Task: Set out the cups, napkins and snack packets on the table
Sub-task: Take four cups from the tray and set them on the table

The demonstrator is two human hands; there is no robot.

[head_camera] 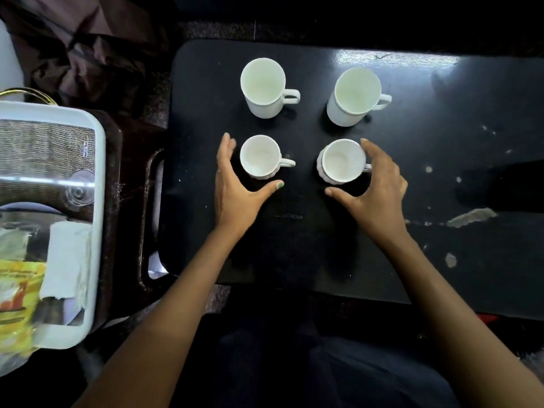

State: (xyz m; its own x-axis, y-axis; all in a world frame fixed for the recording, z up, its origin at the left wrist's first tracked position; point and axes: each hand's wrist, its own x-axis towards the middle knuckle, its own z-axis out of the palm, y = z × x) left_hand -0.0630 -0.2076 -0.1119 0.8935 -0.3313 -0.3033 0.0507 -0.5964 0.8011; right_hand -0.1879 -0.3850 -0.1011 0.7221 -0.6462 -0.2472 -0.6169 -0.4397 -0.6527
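Looking down, we've got four white ceramic cups (306,119) on the black tabletop (441,178); left hand (235,184) and right hand (372,187) spread loose, gripping nothing, napkins (67,260) at 9 o'clock.

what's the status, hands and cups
Left hand and right hand open, each cupped beside a small cup, not gripping. Four cups upright on table. Napkins and snack packet in tray. Nothing blocking.

Both bare forearms reach forward, left hand (235,184) and right hand (374,187) spread wide, holding nothing.
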